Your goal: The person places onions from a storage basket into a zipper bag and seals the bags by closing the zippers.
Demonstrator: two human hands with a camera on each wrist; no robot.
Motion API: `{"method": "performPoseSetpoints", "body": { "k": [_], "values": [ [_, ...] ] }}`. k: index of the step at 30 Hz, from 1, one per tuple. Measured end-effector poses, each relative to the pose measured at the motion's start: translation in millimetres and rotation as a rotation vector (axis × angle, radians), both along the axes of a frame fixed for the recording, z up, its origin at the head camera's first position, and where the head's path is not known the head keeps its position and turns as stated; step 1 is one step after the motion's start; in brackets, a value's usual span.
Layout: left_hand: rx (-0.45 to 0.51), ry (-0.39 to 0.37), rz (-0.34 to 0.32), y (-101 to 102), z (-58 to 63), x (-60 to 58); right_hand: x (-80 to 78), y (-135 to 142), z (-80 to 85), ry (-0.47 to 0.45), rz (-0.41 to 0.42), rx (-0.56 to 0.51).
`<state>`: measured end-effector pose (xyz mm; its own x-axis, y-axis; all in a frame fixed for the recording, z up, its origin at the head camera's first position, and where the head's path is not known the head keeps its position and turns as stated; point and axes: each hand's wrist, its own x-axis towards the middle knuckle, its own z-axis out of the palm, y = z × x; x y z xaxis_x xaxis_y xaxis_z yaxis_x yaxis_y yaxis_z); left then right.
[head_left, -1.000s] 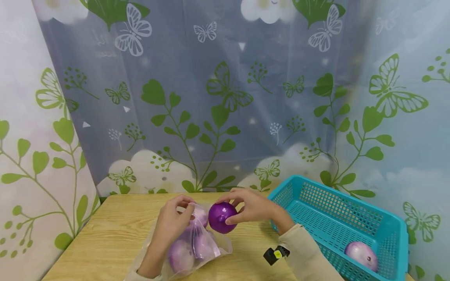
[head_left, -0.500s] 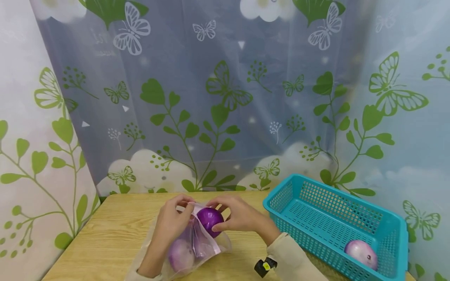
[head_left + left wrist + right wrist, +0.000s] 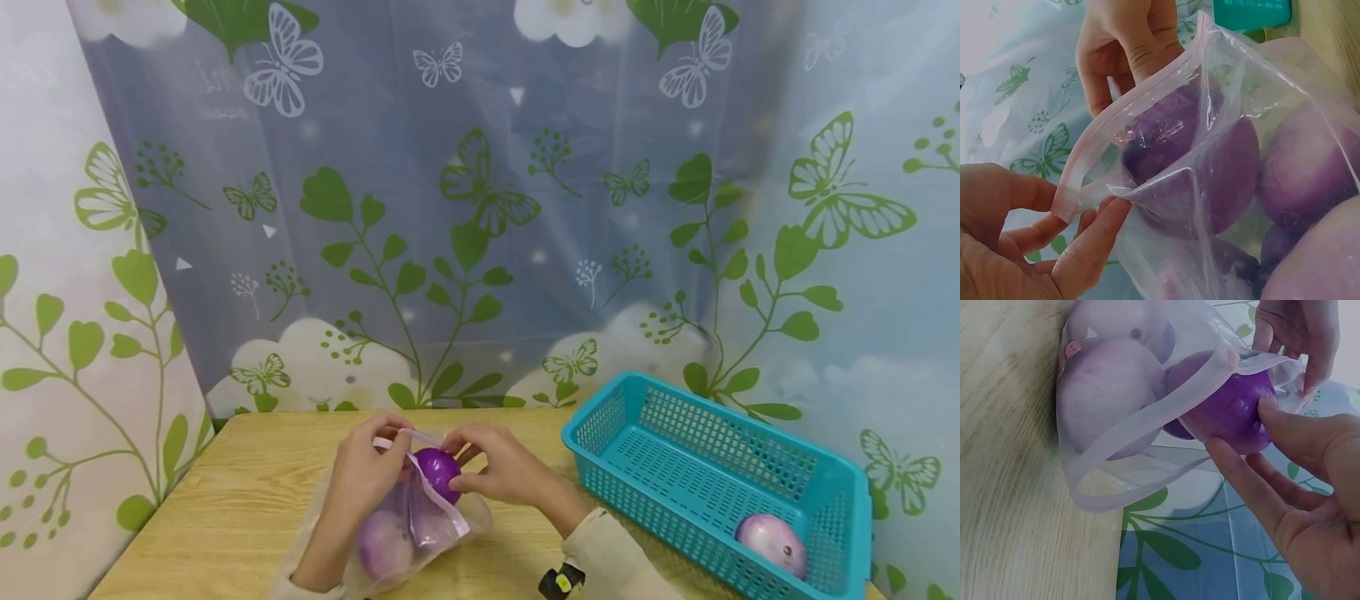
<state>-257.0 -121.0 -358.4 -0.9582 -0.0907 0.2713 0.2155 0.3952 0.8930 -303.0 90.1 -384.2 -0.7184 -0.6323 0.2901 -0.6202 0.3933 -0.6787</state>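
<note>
My left hand [image 3: 363, 471] pinches the rim of a clear zip bag [image 3: 442, 525] on the table and holds its mouth apart. My right hand [image 3: 498, 467] grips a glossy dark purple onion [image 3: 438, 472] between thumb and fingers. In the right wrist view that onion [image 3: 1229, 415] is partly inside the bag's mouth, with its outer side showing past the zip strip. Paler purple-white onions [image 3: 1110, 397] fill the lower bag. Through the film in the left wrist view, the gripped onion [image 3: 1229, 169] lies against the others, while the right fingers are partly hidden behind the bag.
To the right stands a turquoise perforated basket [image 3: 675, 517] with one pale purple onion [image 3: 771, 546] inside at its near end. A wooden table [image 3: 255, 475] carries everything. Behind it hangs a curtain [image 3: 390, 250] printed with leaves and butterflies.
My right hand has moved left with the dark purple onion, from beside the bag into its mouth. The left hand has stayed at the bag's rim.
</note>
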Motion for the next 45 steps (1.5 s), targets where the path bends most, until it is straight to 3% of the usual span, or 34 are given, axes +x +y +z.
{"method": "performPoseSetpoints", "body": {
  "k": [12, 22, 27, 32, 45],
  "values": [
    [0.01, -0.008, 0.003, -0.4, -0.4, 0.4, 4.2, -14.4, -8.4, 0.062, -0.049, -0.062],
    [0.017, -0.006, -0.002, -0.6, -0.2, -0.1, 4.4, -18.5, -15.3, 0.06, 0.107, 0.016],
    [0.03, -0.008, -0.008, -0.1, 0.0, 0.4, 3.0, -15.6, -16.1, -0.04, 0.164, -0.007],
    [0.04, -0.017, -0.007, 0.7, 0.9, 0.2, 1.7, -3.6, -6.7, -0.113, 0.157, -0.012],
    [0.032, -0.012, -0.007, -0.1, 1.3, 0.3, -4.5, 60.9, 39.5, -0.023, 0.074, 0.212]
  ]
}}
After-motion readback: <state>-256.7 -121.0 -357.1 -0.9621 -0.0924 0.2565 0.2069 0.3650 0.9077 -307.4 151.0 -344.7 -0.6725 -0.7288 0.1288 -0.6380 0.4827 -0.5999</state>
